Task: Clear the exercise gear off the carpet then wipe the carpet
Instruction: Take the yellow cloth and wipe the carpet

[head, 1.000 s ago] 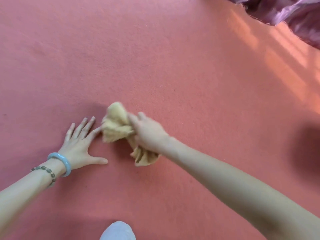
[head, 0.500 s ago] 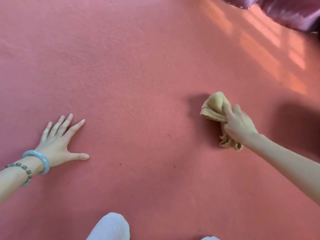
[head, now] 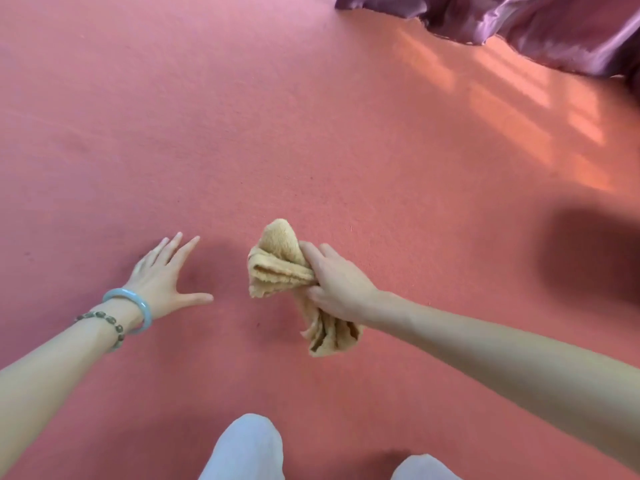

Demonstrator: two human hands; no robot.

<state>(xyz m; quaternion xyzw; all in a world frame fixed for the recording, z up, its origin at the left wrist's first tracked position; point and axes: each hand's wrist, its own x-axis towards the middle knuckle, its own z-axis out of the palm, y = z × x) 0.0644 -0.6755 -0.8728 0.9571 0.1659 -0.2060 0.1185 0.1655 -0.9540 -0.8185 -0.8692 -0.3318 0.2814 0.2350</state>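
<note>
Bare arms; pale jade bangle (head: 133, 304), beaded bracelet (head: 105, 320), white trousers (head: 247, 448).

The cloth (head: 281, 268), bunched in the right hand (head: 337, 285), is being swept back leftward across the carpet (head: 311, 133) from its far-right position half a second ago, and is now being brought near the left hand (head: 162, 277).

Looks like a room in a home, going by what I can see from down here on my knees. The whole floor is covered in salmon-red carpet (head: 242, 116), wall to wall as far as the view goes. Shiny purple fabric (head: 540, 26), a curtain or bedspread, I can't tell which, bunches onto it at the far right, with window light (head: 512, 109) striping the carpet beside it.
</note>
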